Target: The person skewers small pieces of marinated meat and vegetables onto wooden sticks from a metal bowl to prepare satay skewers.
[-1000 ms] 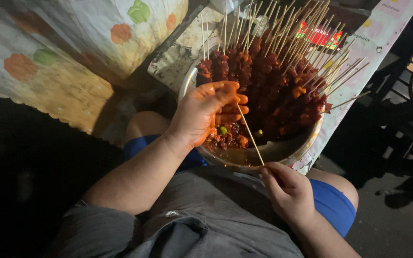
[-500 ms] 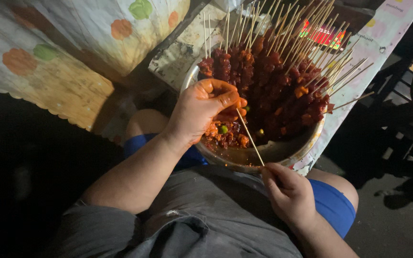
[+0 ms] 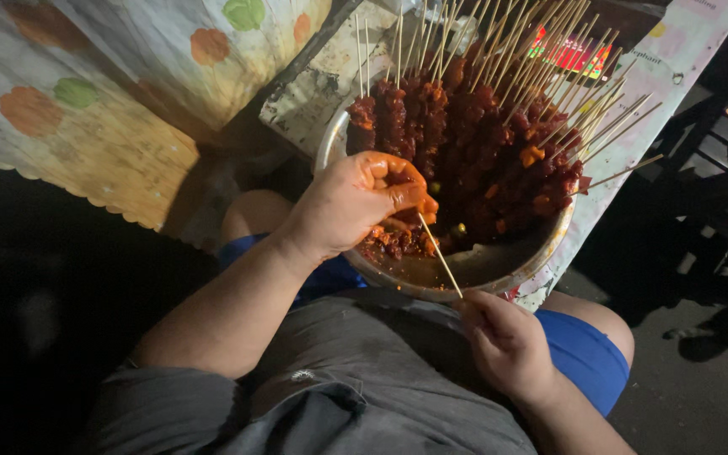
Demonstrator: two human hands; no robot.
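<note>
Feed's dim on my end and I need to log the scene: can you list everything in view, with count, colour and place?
metal bowl: one, silver, on the person's lap against the table edge.
loaded skewers: too many to count, dark red meat on pale sticks, stacked in the bowl's far half.
loose meat pieces: a small heap, red-orange, at the bowl's near left.
bare skewer: one, pale wood, slanting from hand to hand.
tablecloth: one, cream with orange and green spots, upper left.
printed sheet: one, pale, under the bowl at right.
shorts: blue, on both thighs.
shirt: grey, bottom centre.
left hand: sauce-smeared, pinching meat at the skewer tip.
right hand: gripping the skewer's lower end.
</note>
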